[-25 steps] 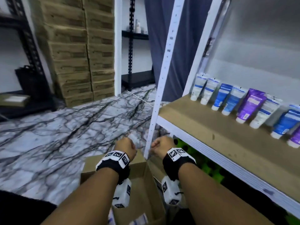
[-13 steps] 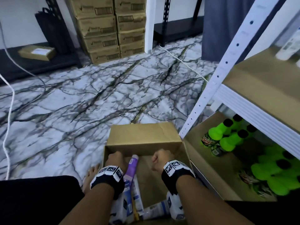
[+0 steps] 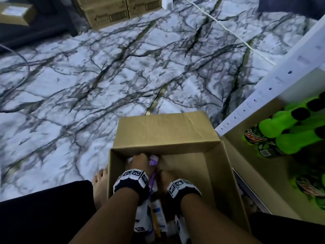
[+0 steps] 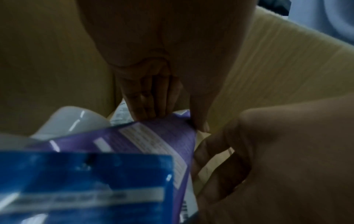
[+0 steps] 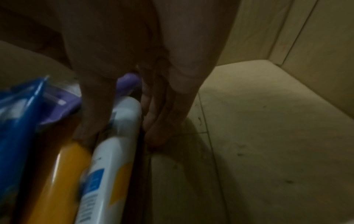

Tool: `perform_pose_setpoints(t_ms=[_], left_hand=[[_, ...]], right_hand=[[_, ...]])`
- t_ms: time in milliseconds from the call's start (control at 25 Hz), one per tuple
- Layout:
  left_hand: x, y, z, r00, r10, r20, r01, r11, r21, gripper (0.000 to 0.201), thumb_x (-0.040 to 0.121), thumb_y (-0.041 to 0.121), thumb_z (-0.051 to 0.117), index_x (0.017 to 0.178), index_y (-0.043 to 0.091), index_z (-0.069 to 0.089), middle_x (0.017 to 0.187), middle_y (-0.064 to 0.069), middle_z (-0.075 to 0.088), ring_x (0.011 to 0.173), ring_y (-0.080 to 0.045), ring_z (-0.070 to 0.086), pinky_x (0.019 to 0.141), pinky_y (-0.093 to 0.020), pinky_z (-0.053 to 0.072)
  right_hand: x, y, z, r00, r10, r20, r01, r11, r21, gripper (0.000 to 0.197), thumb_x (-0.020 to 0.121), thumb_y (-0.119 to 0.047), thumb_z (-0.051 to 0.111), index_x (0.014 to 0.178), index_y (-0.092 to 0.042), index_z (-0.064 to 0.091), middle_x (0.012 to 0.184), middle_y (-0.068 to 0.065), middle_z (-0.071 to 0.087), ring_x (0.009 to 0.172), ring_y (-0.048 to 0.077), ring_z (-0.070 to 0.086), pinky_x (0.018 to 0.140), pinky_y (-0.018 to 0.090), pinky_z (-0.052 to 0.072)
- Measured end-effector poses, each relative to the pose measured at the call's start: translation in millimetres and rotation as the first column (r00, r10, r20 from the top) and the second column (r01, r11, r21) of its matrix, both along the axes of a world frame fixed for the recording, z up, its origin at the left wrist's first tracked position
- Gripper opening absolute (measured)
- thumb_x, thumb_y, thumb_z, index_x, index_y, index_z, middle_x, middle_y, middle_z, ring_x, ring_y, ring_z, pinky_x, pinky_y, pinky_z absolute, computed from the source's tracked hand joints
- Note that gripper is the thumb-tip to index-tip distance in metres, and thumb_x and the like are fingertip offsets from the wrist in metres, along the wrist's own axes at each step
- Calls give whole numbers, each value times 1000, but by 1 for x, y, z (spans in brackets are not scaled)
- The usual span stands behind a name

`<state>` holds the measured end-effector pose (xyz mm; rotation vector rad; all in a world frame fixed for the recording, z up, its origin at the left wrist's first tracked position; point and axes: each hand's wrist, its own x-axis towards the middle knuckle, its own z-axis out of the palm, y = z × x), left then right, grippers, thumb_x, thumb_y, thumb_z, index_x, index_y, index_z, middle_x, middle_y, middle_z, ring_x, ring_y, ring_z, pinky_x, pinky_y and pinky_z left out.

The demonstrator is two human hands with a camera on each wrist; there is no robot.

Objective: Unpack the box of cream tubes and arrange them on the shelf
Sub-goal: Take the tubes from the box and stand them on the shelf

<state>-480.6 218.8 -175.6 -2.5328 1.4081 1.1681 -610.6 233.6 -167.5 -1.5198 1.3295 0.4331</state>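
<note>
Change from earlier: half a second ago both hands hovered at the box's near edge with fingers curled; now they reach deeper inside, and the head view has tipped further down, so the upper shelf board has left the picture.
Cardboard box (image 3: 165,131): open on the marble floor (image 3: 109,71), just left of the white shelf upright (image 3: 274,85), far flap folded outward.
Cream tubes: a loose pile along the box's left side; the right half of the box floor is bare cardboard.
Left hand (image 3: 139,163): at the far left of the box; fingers curl down onto the purple tube (image 4: 153,136), fingertips (image 4: 145,112) pressing its upper edge and thumb at its right side. It appears to grip the tube, though the shot is dim.
Right hand (image 3: 166,178): just right of the left hand; thumb and fingers straddle the white tube (image 5: 118,145), fingers (image 5: 157,121) running down its right side against the box floor. Cannot tell whether the grasp has closed.
Other tubes: a blue tube (image 4: 80,184) fills the left wrist view's near edge; an orange tube (image 5: 57,178) lies left of the white one.
Lower shelf: green bottles (image 3: 288,138) lie on their sides at right, cut off by the frame.
Hard to make out: both wrist views are dark and blurred; labels unreadable. Forearms hide the box's near end.
Also visible: a bare foot (image 3: 101,182) beside the box's left wall; stacked cartons (image 3: 116,13) at the far edge.
</note>
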Motion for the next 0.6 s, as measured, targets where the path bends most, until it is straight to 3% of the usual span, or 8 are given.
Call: perform_pose_setpoints(t_ms=[200,360,480,600], left_hand=[[1,-1,-4,997,49,-63,-47,999,25,45,82,57,49,84,15,66,96,-18,68,108,-40,55,90,-36,49],[0,1,8,989,59,-138,-61,998,-9,47,74,64,54,74,20,69,81,-7,71,95,-33,62,83,-37,54],[-2,2,27,992,-7,-128,1,999,-47,39,77,52,66,88,16,73,90,-8,74,93,-30,67,81,-32,54],[-3,1,49,995,-47,-89,44,998,-39,38,73,41,72,96,11,73,95,-10,73,94,-28,68,73,-26,51]], right_hand=[[1,1,-7,1000,-6,23,7,1000,-28,48,73,-53,61,117,-35,51,117,0,62,102,27,64,87,38,53],[-15,-2,2,998,-65,-1,65,996,-55,51,75,-42,70,120,-24,55,118,4,62,100,26,63,80,30,50],[-31,-4,19,989,-146,2,145,982,-123,55,70,-38,78,117,-15,61,118,7,65,105,24,64,84,28,51],[-46,-6,39,974,-225,-37,214,958,-190,64,74,-39,73,128,-12,51,128,10,56,116,27,57,89,28,48]])
